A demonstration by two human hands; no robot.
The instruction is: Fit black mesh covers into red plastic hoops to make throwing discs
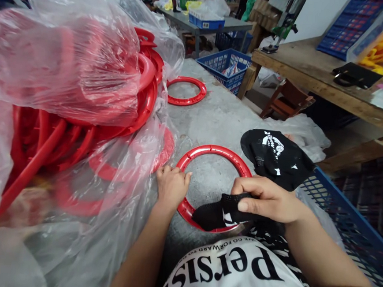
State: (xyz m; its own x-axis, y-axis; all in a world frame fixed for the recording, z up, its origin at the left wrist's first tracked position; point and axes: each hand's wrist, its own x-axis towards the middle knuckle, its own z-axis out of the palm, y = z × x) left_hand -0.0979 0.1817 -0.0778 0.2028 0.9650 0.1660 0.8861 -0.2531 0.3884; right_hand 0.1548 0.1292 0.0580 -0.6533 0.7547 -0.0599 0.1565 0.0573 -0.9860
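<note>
A red plastic ring (210, 152) lies flat on the grey concrete tabletop (220, 115) in front of me. My left hand (171, 187) rests curled on the ring's left rim, fingers closed over it. My right hand (266, 199) grips a black cloth (217, 212) and presses it on the ring's near rim. A black fabric piece with white print (276, 157) lies just right of the ring, next to my right hand.
A large clear plastic bag (66, 85) full of red rings fills the left. Another red ring (186, 91) lies farther back. Blue crates stand at the right (354, 227) and behind (227, 66). A wooden bench (316, 73) runs along the right.
</note>
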